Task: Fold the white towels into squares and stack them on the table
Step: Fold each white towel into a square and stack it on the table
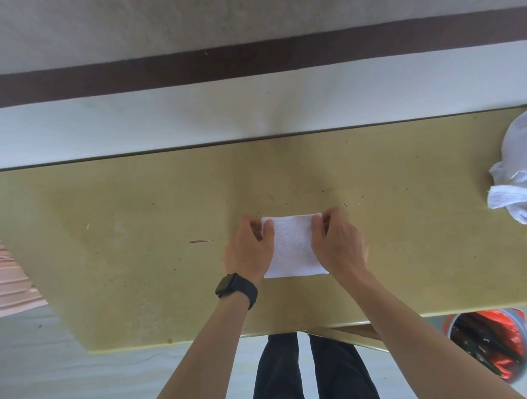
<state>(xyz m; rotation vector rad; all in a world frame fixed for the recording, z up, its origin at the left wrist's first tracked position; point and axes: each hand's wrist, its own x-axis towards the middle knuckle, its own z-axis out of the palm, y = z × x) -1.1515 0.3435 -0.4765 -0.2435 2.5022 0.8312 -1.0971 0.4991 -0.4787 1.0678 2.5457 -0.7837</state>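
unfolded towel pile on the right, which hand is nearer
Right. The right hand grips the folded towel on the side facing the pile; the left hand grips its opposite side.

White folded towel (293,249) on table (136,236)

- The folded towel (292,246) is shown as white terry cloth, nubbly and matt.
- The counter (136,236) is coated in a dull yellowish finish, smooth but scratched and speckled.
- The heap of towels (520,170) is made up of soft, crumpled white cloth.
- The watch strap (245,291) is seen as matt black.
- The bin liner (505,348) is seen as glossy, crinkled red-orange plastic.
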